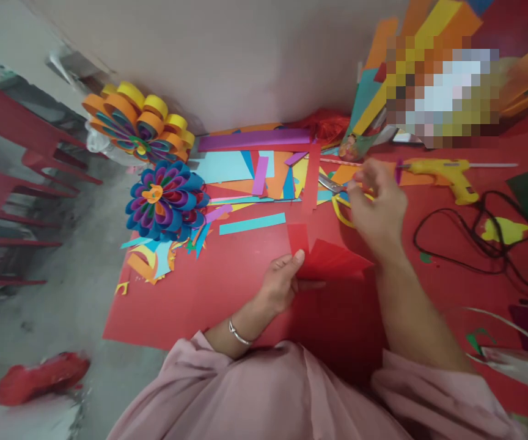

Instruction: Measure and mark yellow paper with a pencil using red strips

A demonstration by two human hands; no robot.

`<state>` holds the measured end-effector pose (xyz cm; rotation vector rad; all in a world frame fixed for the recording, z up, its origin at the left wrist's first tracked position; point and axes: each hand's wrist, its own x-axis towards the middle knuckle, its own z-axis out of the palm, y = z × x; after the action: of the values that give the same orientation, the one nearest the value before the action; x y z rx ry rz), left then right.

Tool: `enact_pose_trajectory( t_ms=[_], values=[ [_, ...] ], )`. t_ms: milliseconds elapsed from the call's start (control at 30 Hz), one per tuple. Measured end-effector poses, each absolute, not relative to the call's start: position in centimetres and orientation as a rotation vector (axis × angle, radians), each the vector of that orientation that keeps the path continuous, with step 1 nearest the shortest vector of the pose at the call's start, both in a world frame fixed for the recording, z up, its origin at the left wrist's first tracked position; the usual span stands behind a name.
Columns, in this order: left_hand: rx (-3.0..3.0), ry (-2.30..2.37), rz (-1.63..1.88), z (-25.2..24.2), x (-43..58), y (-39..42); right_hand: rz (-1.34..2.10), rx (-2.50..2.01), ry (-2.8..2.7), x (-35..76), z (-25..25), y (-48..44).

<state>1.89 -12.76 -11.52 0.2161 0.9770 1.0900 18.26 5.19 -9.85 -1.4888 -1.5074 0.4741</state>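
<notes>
In the head view my left hand [283, 282] pinches a red sheet of paper [332, 261] between thumb and fingers, with a narrow red piece rising above the thumb. The sheet is held over the red tabletop. Further forward on the right, my right hand [380, 208] has its fingers curled at the handles of a pair of scissors [330, 182]. Their metal blades point left, and a yellow loop shows below my thumb. Beside the blades lies a red paper strip [311, 180]. A turquoise strip [252, 223] lies left of it.
Two paper flowers, one orange and yellow [142, 122], one blue and purple [167, 201], are at the table's left end. Coloured paper strips [227, 168] lie along the wall. On the right are a yellow glue gun [451, 174] and its black cord [415, 235]. Red chairs [11, 140] stand left.
</notes>
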Motion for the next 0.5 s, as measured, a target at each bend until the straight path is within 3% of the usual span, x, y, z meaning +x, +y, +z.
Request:
enact_pose_trajectory(
  t_ms=[133, 267, 500],
  values=[
    [0.167, 1.046, 1.226, -11.7, -0.2, -12.5, 1.044, -1.245, -1.267, 16.1, -11.7, -3.3],
    [0.160, 1.031, 1.218, -11.7, -1.0, -12.3, 1.398, -1.289, -0.945, 15.8, -13.1, -8.1],
    [0.152, 1.037, 1.148, -11.1, -1.0, -13.0, 1.620, -1.183, -0.792, 15.7, -12.8, -8.5]
  ],
)
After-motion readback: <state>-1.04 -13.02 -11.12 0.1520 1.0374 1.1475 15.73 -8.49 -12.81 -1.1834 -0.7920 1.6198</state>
